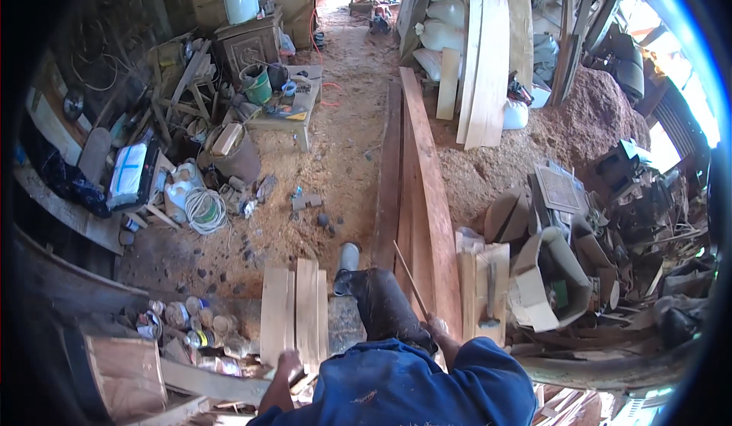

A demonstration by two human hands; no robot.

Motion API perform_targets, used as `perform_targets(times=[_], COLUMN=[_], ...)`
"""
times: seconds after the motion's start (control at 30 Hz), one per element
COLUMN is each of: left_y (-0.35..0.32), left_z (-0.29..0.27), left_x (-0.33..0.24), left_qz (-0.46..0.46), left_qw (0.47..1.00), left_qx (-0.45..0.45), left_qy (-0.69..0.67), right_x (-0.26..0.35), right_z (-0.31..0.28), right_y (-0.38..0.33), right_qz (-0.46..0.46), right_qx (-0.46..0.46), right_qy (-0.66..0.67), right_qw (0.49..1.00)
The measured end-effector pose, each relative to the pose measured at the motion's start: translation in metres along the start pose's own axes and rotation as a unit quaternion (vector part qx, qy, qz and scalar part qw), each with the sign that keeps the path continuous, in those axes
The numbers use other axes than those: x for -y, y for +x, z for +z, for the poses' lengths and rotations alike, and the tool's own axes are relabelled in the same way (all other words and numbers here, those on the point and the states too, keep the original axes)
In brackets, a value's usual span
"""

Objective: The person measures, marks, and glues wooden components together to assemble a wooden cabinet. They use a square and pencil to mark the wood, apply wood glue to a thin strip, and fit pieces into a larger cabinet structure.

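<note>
My right hand point(438, 327) is closed around the lower end of a thin wooden stick point(410, 276). The stick slants up and to the left over long reddish-brown planks point(431, 189). Beside the lower end of several short pale boards point(306, 308) is my left hand point(289, 363). Its fingers are too small and too turned away to make out, and I cannot tell whether it touches a board. Between the hands, one dark-trousered leg stretches forward with a grey boot point(348, 258) on the ground.
Jars and cans point(200, 325) crowd the left. Farther off stand a low table point(301, 109) with a green bucket point(256, 84) and a coil of cable point(206, 211). To the right are more pale boards point(488, 289), an open carton point(550, 281) and a sawdust heap point(598, 106).
</note>
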State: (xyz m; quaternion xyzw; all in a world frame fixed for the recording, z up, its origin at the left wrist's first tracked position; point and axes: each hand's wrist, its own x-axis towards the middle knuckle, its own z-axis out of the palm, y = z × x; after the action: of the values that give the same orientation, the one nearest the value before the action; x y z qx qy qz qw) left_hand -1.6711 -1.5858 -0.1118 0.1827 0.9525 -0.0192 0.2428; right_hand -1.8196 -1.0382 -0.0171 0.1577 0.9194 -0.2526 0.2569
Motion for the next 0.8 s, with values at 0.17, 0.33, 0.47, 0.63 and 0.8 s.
perform_targets(times=[0.17, 0.33, 0.47, 0.63, 0.8], left_y=[0.051, 0.171, 0.306, 0.421, 0.469], left_z=[-0.068, -0.222, -0.375, -0.507, -0.495], left_x=[-0.001, 0.117, 0.172, 0.22, 0.287], left_qz=[0.032, 0.003, -0.285, -0.246, -0.319], left_qw=[0.959, 0.955, 0.721, 0.764, 0.822], left_qx=[0.185, 0.197, -0.13, -0.142, 0.004], left_qy=[-0.212, -0.221, -0.618, -0.579, -0.472], right_x=[0.017, 0.173, 0.283, 0.356, 0.388], right_z=[-0.036, -0.105, -0.202, -0.306, -0.345], right_y=[0.098, 0.201, 0.275, 0.374, 0.462], right_qz=[0.06, 0.08, -0.014, -0.099, -0.036], right_qx=[0.102, 0.095, 0.047, -0.01, -0.011], right_qy=[-0.079, -0.03, 0.036, 0.055, 0.057], right_qw=[0.99, 0.992, 0.998, 0.994, 0.998])
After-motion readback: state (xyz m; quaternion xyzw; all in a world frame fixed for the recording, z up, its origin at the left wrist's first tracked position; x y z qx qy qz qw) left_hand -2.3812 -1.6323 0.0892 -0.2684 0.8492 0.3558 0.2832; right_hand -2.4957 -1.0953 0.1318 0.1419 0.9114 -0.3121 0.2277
